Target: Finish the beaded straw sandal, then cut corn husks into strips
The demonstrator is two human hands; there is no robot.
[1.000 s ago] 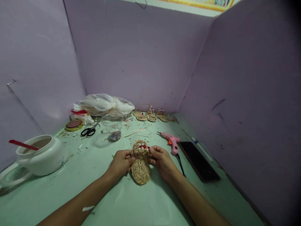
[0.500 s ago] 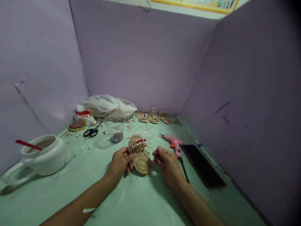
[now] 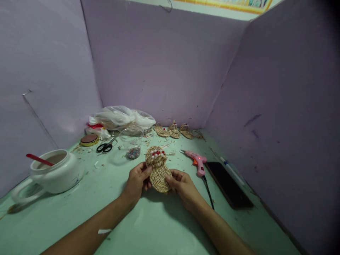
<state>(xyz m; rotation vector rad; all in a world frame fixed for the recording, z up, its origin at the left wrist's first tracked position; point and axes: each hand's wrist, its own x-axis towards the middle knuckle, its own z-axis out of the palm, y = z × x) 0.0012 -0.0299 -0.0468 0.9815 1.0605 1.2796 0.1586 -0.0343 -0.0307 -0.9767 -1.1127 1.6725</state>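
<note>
**Both hands held a woven straw sandal above the green worktop**

The left hand (image 3: pixel 136 181) gripped the small woven sandal (image 3: pixel 158 170) along its left edge, fingers closed on the braided sole with the thumb on top. The right hand (image 3: pixel 183 186) pinched the sandal's lower right edge near the heel, its fingers curled narrowly around that rim. The sandal was tilted, toe end pointing away from the person, and its strap carried a row of red and white beads (image 3: pixel 157 153). It sat between the two hands, over the middle of the green worktop (image 3: pixel 148 226).

Just right of the right hand lay a pink glue gun (image 3: pixel 196 161), and beyond it a dark phone (image 3: pixel 228 185) with a pen (image 3: pixel 231 170) beside it. Farther back, by the purple wall, three more straw sandals (image 3: pixel 174 131) lay in a row. To the left stood a clear bowl of beads (image 3: pixel 132 147), black scissors (image 3: pixel 105 146), a crumpled plastic bag (image 3: pixel 122 117) and a white pot (image 3: pixel 57 171) with a red stick in it.
</note>
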